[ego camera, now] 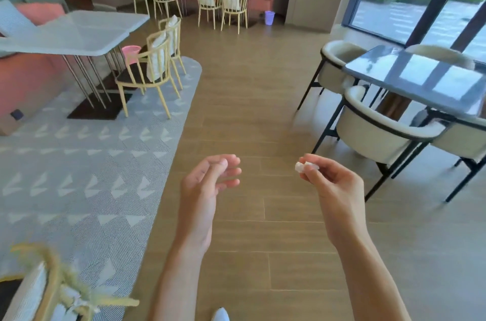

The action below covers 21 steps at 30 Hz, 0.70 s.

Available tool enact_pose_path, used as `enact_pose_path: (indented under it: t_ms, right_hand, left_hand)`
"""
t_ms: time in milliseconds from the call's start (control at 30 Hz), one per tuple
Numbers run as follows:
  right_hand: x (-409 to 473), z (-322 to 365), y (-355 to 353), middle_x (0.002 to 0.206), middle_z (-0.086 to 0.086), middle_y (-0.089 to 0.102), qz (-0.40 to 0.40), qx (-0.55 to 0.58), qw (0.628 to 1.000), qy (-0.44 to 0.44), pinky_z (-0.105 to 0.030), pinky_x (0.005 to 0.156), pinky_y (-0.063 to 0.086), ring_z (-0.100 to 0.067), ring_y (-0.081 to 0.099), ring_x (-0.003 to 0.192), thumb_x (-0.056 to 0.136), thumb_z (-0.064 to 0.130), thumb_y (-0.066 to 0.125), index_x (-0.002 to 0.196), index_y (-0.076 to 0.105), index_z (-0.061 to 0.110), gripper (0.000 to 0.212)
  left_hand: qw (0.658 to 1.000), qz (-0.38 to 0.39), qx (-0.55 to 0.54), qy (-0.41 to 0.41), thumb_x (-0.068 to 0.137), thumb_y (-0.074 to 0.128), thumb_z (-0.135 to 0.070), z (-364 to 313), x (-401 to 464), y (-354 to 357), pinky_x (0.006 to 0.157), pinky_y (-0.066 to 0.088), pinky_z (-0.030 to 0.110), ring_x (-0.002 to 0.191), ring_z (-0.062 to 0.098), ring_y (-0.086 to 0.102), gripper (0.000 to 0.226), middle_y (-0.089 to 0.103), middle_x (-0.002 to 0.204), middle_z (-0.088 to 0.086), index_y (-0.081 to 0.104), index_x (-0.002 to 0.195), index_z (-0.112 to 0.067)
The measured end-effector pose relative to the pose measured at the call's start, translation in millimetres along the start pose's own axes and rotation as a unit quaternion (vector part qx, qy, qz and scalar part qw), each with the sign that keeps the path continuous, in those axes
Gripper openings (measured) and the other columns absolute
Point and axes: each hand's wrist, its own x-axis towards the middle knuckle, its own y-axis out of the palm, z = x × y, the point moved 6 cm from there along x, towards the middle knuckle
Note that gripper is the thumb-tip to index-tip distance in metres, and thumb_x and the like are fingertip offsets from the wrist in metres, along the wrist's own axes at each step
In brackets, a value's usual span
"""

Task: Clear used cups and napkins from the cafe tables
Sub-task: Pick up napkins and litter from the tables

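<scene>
My right hand (334, 184) is raised over the wooden floor and pinches a small crumpled white napkin (302, 166) between thumb and fingertips. My left hand (207, 181) hangs beside it with loosely curled fingers and holds nothing. A pink waste bin (130, 52) stands under the white table (79, 31) at the left. A purple waste bin (269, 17) stands on the floor at the far wall.
A dark glossy table (420, 79) with cream armchairs (381, 134) stands at the right by the window. Yellow chairs (152, 71) sit on a grey patterned rug (79, 176) at the left. Further tables and chairs (221, 2) line the back wall.
</scene>
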Motion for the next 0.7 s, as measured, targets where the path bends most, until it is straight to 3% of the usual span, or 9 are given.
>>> enact_pose_path:
  t_ms: [133,267,367,633,700]
  right_hand:
    - [87,29,52,0.092,0.009,0.080,-0.013,0.003,1.000,-0.024,-0.021,0.088,0.053,-0.008,0.076,0.088,0.094,0.016,0.072,0.100,0.079,0.021,0.010]
    - [160,28,83,0.092,0.008,0.080,-0.041,0.015,0.999,-0.016,-0.019,0.085,0.052,-0.008,0.076,0.087,0.093,0.017,0.074,0.099,0.078,0.021,0.009]
    - [220,13,105,0.091,0.009,0.080,-0.055,0.019,0.998,-0.008,-0.016,0.082,0.055,-0.007,0.076,0.086,0.093,0.016,0.073,0.099,0.078,0.021,0.010]
    - [423,-14,178,0.092,0.003,0.081,-0.041,0.059,0.997,0.001,-0.010,0.076,0.052,-0.012,0.077,0.088,0.091,0.013,0.074,0.098,0.078,0.019,0.010]
    - [483,-2,201,0.094,0.004,0.081,-0.027,0.067,0.997,-0.002,-0.015,0.080,0.052,-0.012,0.077,0.088,0.091,0.014,0.074,0.096,0.078,0.021,0.009]
  left_hand:
    - [1.000,0.013,-0.004,0.018,0.101,0.056,-0.008,-24,117,10,0.086,0.058,0.043,0.094,0.028,0.074,0.018,0.077,0.106,0.016,0.073,0.094,-0.005]
    - [0.999,0.040,-0.001,0.013,0.098,0.057,-0.012,-26,203,28,0.084,0.060,0.039,0.096,0.027,0.073,0.018,0.077,0.106,0.015,0.072,0.097,-0.002]
    - [0.999,0.043,0.010,-0.001,0.102,0.052,-0.004,-9,267,40,0.085,0.058,0.040,0.095,0.028,0.073,0.021,0.077,0.106,0.016,0.072,0.098,-0.001]
    - [0.999,0.030,0.037,0.001,0.102,0.053,-0.003,19,462,88,0.086,0.058,0.043,0.091,0.026,0.073,0.021,0.077,0.103,0.014,0.073,0.094,-0.005]
    - [0.999,0.016,0.039,0.014,0.102,0.052,-0.002,8,518,103,0.086,0.058,0.044,0.091,0.026,0.073,0.023,0.077,0.104,0.017,0.073,0.094,-0.004]
